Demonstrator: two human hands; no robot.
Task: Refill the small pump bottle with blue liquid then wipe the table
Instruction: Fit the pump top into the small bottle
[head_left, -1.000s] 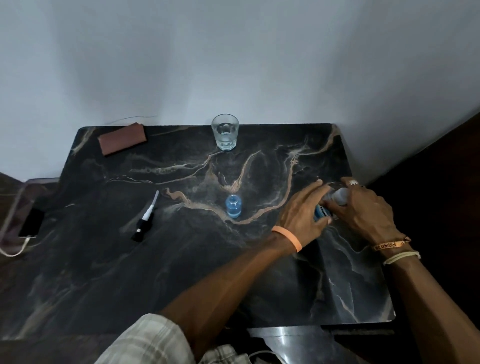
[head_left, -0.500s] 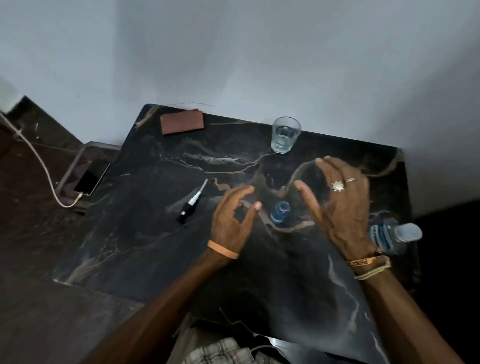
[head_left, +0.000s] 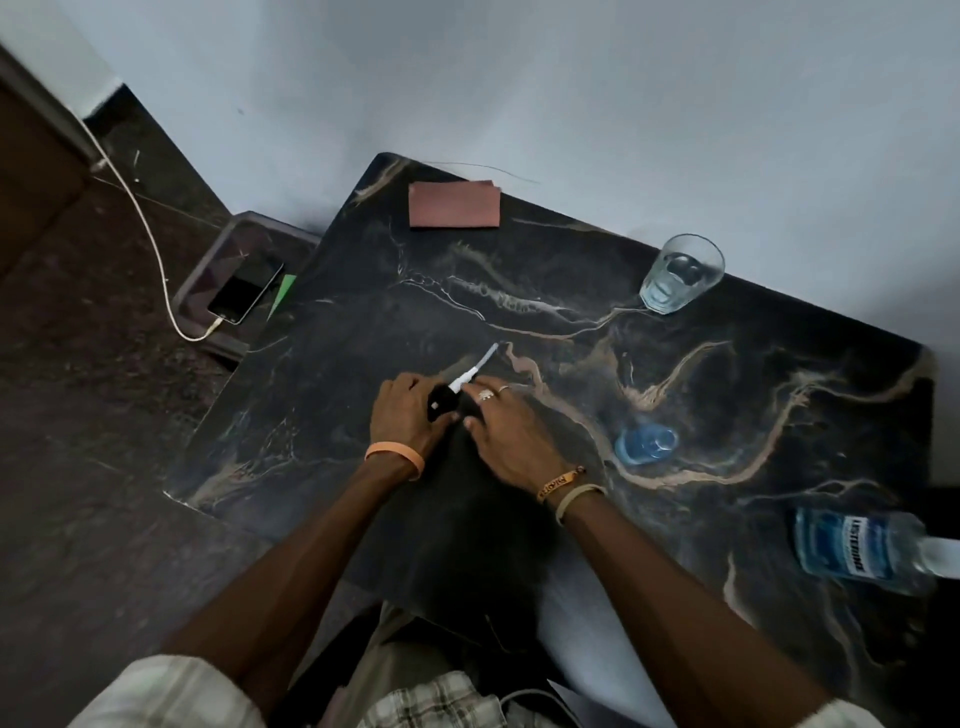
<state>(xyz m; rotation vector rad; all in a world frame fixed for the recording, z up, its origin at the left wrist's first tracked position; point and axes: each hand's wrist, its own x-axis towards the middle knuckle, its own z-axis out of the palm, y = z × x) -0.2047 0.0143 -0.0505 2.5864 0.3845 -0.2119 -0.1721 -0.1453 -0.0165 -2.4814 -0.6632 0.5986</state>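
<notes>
The black pump head (head_left: 440, 404) with its white dip tube (head_left: 477, 368) lies left of the table's centre. My left hand (head_left: 405, 421) grips its black cap from the left. My right hand (head_left: 501, 426) meets it from the right, fingertips and thumb pinching the pump near its white collar. The small pump bottle (head_left: 645, 442) stands open to the right, with blue liquid in it and no hand near it. A large bottle of blue liquid (head_left: 857, 545) with a white cap sits at the table's right edge.
A glass of water (head_left: 681, 274) stands at the far edge of the dark marble table (head_left: 337, 374). A folded brown cloth (head_left: 454, 204) lies at the far left corner. Beside the table, a phone (head_left: 247, 291) on a charging cable (head_left: 150, 234) rests on a low stool.
Both hands left the large bottle at the right, passed the small bottle and closed on the pump head at the left. My view swung left.
</notes>
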